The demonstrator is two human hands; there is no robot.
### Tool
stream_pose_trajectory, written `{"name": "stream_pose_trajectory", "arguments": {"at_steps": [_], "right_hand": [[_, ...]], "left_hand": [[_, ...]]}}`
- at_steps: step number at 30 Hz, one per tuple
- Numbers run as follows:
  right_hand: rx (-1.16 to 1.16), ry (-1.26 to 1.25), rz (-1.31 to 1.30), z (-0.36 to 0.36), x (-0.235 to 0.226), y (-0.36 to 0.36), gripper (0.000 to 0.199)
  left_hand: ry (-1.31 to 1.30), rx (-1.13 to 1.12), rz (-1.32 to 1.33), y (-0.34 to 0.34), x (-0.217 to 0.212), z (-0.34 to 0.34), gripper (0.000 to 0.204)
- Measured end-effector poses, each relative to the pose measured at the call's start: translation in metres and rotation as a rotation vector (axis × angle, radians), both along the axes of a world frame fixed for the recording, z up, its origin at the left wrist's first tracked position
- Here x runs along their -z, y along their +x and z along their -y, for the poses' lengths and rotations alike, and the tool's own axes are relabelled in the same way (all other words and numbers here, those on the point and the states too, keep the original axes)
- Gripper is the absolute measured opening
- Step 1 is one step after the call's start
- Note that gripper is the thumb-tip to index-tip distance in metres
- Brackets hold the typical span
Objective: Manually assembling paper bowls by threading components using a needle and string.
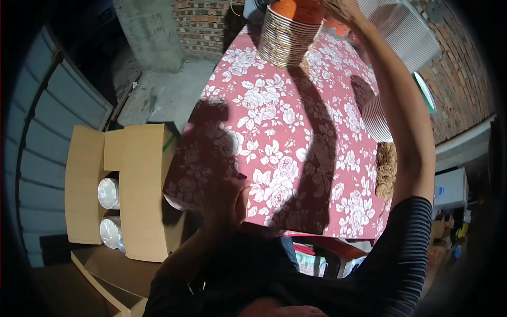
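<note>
Evidently the main risk lay at the far edge of the table [296, 132]: the tall stack of paper cups [288, 37] leaned, with an orange object [293, 8] sitting in its top, and the right hand [343, 9] was up against that top at full reach. A sideways push from there could, in my judgement, tip the stack across the red floral tablecloth [264, 105] or off the table's end. The right arm was stretched nearly straight, away from the body, forearm running up the right side of the view; the picture's edge cut off its fingers, so whether they gripped or lay spread could not be told. The left hand [227, 198] rested in shadow at the near table edge, curled loosely, apparently holding nothing. A second, shorter stack of white plates or cups [376, 119] stood just beside the right forearm and might be brushed by the elbow. An open cardboard box [137, 190] with wrapped white stacks sat on the floor to the left.
</note>
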State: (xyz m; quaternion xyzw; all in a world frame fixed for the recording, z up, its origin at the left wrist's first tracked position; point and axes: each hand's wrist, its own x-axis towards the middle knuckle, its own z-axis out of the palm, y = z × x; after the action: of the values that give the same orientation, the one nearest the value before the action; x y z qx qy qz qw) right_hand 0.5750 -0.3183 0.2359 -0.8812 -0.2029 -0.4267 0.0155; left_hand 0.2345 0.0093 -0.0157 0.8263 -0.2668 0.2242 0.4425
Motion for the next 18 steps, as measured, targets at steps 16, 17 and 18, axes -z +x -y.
{"name": "stream_pose_trajectory", "arguments": {"at_steps": [16,17,18], "right_hand": [[0.589,-0.209,-0.031,0.185,0.024,-0.262,0.017],[0.550,0.034,-0.100,0.172,0.015,-0.271,0.022],[0.497,0.267,-0.162,0.158,0.006,-0.273,0.027]], "left_hand": [[0.060,0.522,0.191,0.043,-0.058,0.134,0.017],[0.111,0.539,0.163,0.046,-0.064,0.163,0.021],[0.153,0.545,0.139,0.051,-0.071,0.186,0.025]]}}
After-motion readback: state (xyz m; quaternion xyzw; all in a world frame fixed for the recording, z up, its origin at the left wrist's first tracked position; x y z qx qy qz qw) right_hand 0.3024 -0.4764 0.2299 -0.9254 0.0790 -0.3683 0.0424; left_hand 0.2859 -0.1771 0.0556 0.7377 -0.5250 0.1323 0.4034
